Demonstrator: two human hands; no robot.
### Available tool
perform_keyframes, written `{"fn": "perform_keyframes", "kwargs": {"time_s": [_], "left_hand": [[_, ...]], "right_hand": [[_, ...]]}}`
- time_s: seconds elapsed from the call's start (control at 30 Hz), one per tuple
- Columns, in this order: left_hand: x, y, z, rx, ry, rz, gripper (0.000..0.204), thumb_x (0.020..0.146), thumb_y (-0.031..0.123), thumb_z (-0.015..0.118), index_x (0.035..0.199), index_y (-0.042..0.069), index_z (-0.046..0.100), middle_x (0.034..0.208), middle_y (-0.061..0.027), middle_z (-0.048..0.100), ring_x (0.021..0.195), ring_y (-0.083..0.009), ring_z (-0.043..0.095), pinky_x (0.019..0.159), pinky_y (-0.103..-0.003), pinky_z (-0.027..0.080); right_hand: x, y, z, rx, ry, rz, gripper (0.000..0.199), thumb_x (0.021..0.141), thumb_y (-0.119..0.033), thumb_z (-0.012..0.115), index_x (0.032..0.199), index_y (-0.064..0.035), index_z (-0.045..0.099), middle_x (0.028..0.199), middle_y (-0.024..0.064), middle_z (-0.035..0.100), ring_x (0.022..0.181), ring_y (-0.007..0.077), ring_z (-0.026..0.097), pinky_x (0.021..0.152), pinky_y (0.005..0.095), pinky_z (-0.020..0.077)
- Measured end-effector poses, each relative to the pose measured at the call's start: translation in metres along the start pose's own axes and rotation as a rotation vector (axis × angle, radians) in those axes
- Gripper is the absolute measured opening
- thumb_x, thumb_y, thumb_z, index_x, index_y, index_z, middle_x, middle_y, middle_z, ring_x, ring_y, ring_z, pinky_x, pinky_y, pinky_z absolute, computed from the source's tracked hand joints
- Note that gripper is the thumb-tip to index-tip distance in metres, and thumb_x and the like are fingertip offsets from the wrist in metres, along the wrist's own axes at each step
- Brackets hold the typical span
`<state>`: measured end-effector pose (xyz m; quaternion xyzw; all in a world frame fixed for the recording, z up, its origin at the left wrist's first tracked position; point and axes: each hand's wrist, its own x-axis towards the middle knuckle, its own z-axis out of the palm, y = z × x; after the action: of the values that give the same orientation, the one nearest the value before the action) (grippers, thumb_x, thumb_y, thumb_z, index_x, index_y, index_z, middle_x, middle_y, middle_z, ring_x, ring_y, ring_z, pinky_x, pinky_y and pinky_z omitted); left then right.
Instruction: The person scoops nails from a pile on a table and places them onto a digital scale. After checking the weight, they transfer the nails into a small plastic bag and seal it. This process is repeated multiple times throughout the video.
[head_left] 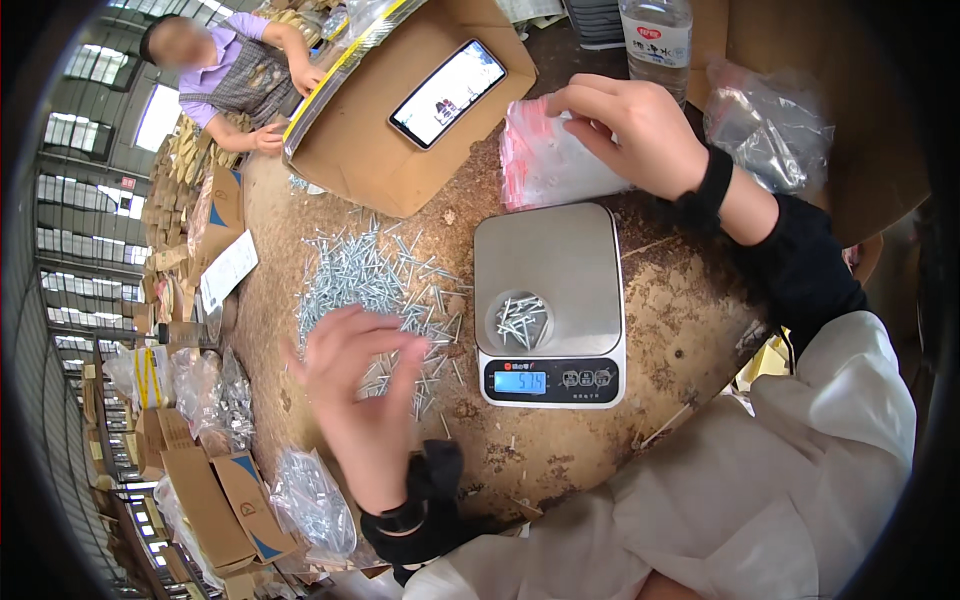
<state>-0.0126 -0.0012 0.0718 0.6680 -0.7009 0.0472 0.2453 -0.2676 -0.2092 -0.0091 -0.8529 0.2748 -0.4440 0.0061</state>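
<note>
My left hand is over the near edge of a loose heap of silvery screws, blurred by motion. Its thumb and fingers stand apart, and I see nothing between them. My right hand reaches over a stack of clear zip bags with red edges; its curved fingers are at the bags' red edge, thumb apart from them. Between the hands sits a digital scale with a steel plate and a lit blue display. On the plate, a small round dish holds several screws.
A phone with a lit screen lies in an open cardboard box. A clear bottle and a crumpled plastic bag stand at the far right. Across the table is another person. Cartons and a filled bag lie at left.
</note>
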Motion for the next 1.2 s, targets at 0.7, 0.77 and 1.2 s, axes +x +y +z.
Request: {"fn": "perform_keyframes", "kwargs": {"time_s": [0.7, 0.77, 1.2], "left_hand": [[-0.073, 0.022, 0.047, -0.831, -0.301, 0.108, 0.015, 0.079, 0.008, 0.077, 0.089, 0.005, 0.066, 0.079, -0.0054, 0.065, 0.062, -0.0214, 0.061, 0.056, -0.031, 0.046], [-0.077, 0.019, 0.054, -0.96, -0.314, 0.038, 0.014, 0.081, 0.005, 0.075, 0.092, 0.005, 0.067, 0.079, -0.0051, 0.065, 0.062, -0.0187, 0.06, 0.056, -0.029, 0.045], [-0.081, 0.027, 0.059, -1.144, -0.35, 0.002, 0.012, 0.086, 0.005, 0.072, 0.085, 0.003, 0.06, 0.08, -0.0058, 0.063, 0.061, -0.019, 0.059, 0.055, -0.029, 0.043]], "right_hand": [[-0.041, -0.116, -0.012, 0.577, -0.161, -0.566, 0.005, 0.077, -0.013, 0.062, 0.077, -0.0093, 0.059, 0.073, 0.0014, 0.047, 0.063, 0.0181, 0.053, 0.086, 0.0391, 0.051], [-0.043, -0.116, -0.012, 0.597, -0.161, -0.556, 0.007, 0.077, -0.014, 0.062, 0.075, -0.0098, 0.057, 0.072, 0.0014, 0.045, 0.062, 0.0179, 0.052, 0.092, 0.0416, 0.0495], [-0.038, -0.121, -0.021, 0.538, -0.197, -0.604, 0.012, 0.09, -0.016, 0.064, 0.098, -0.0123, 0.071, 0.106, 0.003, 0.067, 0.104, 0.0208, 0.063, 0.101, 0.0473, 0.0479]]}}
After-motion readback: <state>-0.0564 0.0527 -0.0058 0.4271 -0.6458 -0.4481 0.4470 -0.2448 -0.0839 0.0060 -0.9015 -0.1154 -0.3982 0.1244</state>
